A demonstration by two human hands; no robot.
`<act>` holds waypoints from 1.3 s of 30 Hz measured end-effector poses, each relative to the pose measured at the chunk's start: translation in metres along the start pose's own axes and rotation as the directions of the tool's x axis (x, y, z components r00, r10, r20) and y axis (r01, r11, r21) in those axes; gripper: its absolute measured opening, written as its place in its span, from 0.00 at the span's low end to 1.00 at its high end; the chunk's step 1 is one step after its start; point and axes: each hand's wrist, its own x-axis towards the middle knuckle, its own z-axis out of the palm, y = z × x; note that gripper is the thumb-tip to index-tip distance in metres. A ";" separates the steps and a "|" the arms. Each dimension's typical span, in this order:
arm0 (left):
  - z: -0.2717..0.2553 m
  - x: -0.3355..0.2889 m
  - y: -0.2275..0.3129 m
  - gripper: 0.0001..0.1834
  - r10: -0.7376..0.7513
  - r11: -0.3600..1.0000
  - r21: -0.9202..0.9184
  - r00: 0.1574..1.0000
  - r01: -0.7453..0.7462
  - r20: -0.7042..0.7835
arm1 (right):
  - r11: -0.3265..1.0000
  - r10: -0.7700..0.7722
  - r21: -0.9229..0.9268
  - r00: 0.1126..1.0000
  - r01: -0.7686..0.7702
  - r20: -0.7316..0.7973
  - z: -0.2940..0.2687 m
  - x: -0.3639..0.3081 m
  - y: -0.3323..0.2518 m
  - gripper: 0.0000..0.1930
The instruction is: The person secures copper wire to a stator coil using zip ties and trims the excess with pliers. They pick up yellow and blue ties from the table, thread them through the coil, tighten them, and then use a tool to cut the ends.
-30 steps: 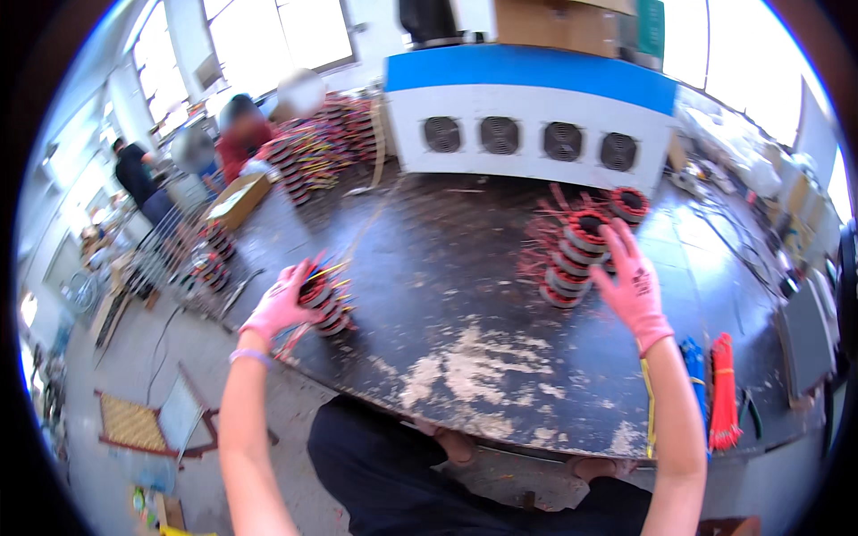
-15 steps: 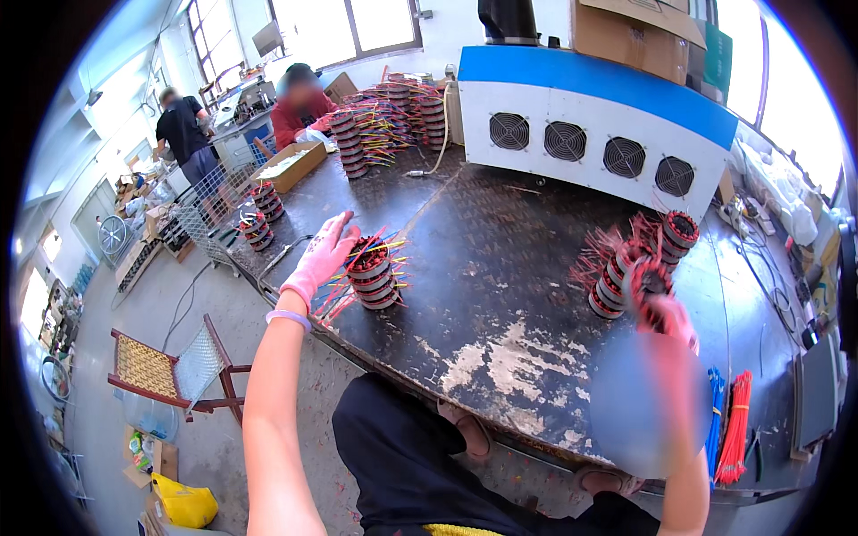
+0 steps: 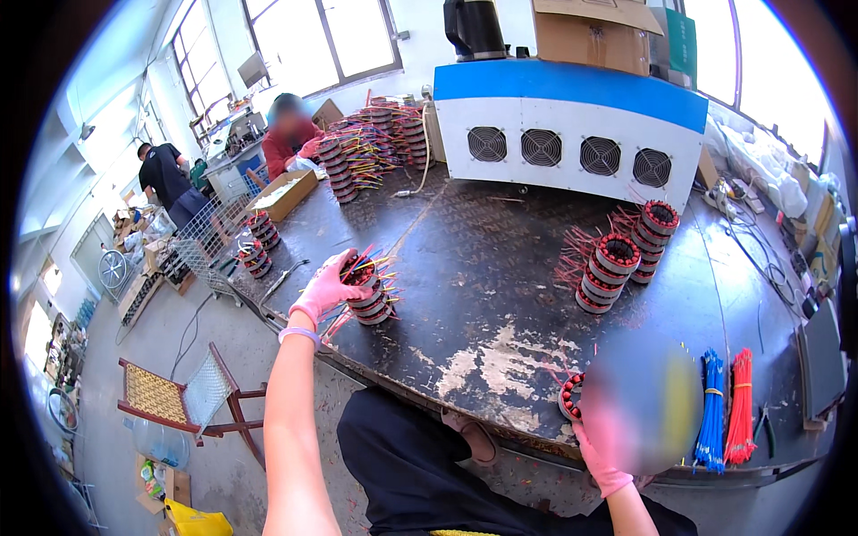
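My left hand [image 3: 329, 288], in a pink glove, closes its fingers around the top of a stack of motor stators [image 3: 371, 310] with coloured wires sticking out. My right hand [image 3: 603, 454], gloved in pink too, holds a single stator [image 3: 569, 396] with red windings at the table's front edge; a round blur hides part of these fingers. Farther back on the right stand two more stator stacks [image 3: 606, 275], the nearer one topped by a red-wound ring, with thin red wires spreading leftward.
Blue wires [image 3: 710, 411] and red wires [image 3: 741, 406] lie bundled at right, beside pliers [image 3: 765, 431]. A blue-and-white machine with fans [image 3: 567, 116] spans the back. Wired stator stacks [image 3: 338, 170] and a cardboard tray [image 3: 284, 196] sit at far left. A co-worker [image 3: 288, 143] sits behind them.
My right hand has brought a stator from the right-hand stacks down to the front edge. My left hand has gone from stretched fingers beside its stack to gripping the top.
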 end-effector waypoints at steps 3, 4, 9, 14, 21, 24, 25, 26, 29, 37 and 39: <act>-0.001 -0.004 -0.003 0.59 0.011 1.000 -0.012 1.000 -0.011 -0.003 | 0.993 -0.042 -0.108 0.999 0.040 -0.020 0.002 0.000 -0.001 0.27; 0.000 -0.006 -0.002 0.58 0.006 1.000 0.008 1.000 -0.006 0.004 | 0.988 -0.052 -0.149 0.999 0.050 -0.011 0.002 0.001 -0.001 0.26; -0.004 -0.015 0.003 0.57 -0.008 0.998 0.055 0.999 0.006 0.041 | 0.999 -0.038 -0.027 0.998 0.037 -0.042 0.004 0.002 -0.016 0.26; 0.004 -0.007 0.034 0.50 0.265 0.944 0.255 0.943 -0.211 -0.201 | 0.983 0.036 0.182 0.999 -0.028 -0.041 -0.011 0.003 -0.017 0.26; 0.139 -0.104 0.197 0.28 0.670 0.743 -0.027 0.742 -0.669 0.032 | 0.986 -0.134 -0.130 0.957 0.103 -0.259 0.014 -0.014 -0.004 0.24; 0.189 -0.130 0.243 0.25 0.793 0.608 -0.118 0.596 -0.785 0.126 | 0.995 0.101 0.051 0.898 -0.087 -0.429 -0.028 -0.043 -0.013 0.09; 0.207 -0.136 0.252 0.25 0.806 0.591 -0.161 0.574 -0.791 0.140 | 0.967 0.255 0.127 0.853 -0.222 -0.455 -0.044 -0.063 -0.005 0.08; 0.223 -0.140 0.260 0.25 0.820 0.573 -0.204 0.552 -0.794 0.154 | 0.915 0.403 0.208 0.785 -0.345 -0.470 -0.062 -0.085 0.004 0.09; 0.261 -0.163 0.291 0.27 0.822 0.565 -0.173 0.534 -0.807 0.196 | 0.730 0.648 0.224 0.550 -0.646 -0.527 -0.100 -0.166 0.040 0.17; 0.269 -0.145 0.257 0.27 0.794 0.585 -0.051 0.559 -0.809 0.238 | 0.454 0.857 0.598 0.509 -0.661 -0.088 -0.101 -0.144 0.063 0.39; 0.264 -0.147 0.272 0.25 0.814 0.553 -0.057 0.524 -0.832 0.252 | 0.289 0.889 0.753 0.458 -0.591 0.018 -0.097 -0.143 0.079 0.41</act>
